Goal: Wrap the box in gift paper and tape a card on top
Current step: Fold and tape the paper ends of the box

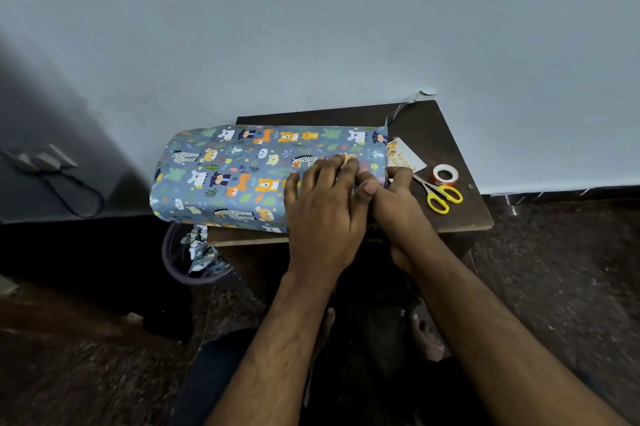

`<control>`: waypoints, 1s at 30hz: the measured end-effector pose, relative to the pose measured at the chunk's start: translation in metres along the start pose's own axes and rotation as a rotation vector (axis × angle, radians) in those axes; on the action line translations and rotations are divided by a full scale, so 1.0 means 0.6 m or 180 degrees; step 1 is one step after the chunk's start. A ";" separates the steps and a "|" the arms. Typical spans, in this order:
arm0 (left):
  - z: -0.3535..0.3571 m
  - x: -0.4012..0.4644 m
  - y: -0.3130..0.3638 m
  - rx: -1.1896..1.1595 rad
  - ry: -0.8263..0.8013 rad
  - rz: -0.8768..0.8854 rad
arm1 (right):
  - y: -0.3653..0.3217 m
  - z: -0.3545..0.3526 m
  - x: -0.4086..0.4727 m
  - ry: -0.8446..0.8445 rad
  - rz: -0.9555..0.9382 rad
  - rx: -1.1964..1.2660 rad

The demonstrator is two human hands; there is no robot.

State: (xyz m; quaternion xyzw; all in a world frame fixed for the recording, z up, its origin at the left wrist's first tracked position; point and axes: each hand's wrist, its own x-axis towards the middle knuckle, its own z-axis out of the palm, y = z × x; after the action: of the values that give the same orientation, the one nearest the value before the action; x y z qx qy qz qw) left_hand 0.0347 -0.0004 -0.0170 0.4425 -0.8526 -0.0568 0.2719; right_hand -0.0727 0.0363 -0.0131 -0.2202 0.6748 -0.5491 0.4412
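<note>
Risk of the end fold slipping loose on the wrapped box (pixel 242 176).

Lying on the small bench (pixel 460 203), left end overhanging; left hand (pixel 323 217) flat on the gift paper, right hand (pixel 388 197) curled at the right-end flap. Lifting either before taping could reopen it; card (pixel 403 157), tape roll (pixel 445 175), scissors (pixel 440 195) just beside.

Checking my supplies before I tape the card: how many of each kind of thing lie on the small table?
Wrapped box: 1
Card: 1
Tape roll: 1
Scissors: 1
Total: 4
</note>
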 end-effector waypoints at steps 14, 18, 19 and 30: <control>0.010 0.007 0.014 0.0256 0.0015 -0.0110 | 0.009 -0.015 0.004 -0.0202 -0.0535 -0.0231; 0.015 0.006 0.017 0.0338 0.0049 -0.0114 | 0.016 -0.031 0.017 -0.0526 -0.0431 0.0416; 0.017 0.007 0.018 0.0359 0.0074 -0.0124 | 0.017 -0.034 0.023 -0.0657 -0.0406 0.0533; 0.014 0.024 0.015 -0.0071 0.0247 -0.0070 | 0.007 -0.054 0.047 -0.1365 -0.0583 0.0706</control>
State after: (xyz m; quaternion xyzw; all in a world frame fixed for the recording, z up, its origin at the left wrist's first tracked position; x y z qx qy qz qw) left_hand 0.0170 -0.0073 -0.0152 0.4507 -0.8358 -0.0521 0.3091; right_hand -0.1135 0.0331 -0.0267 -0.3421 0.4787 -0.5982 0.5441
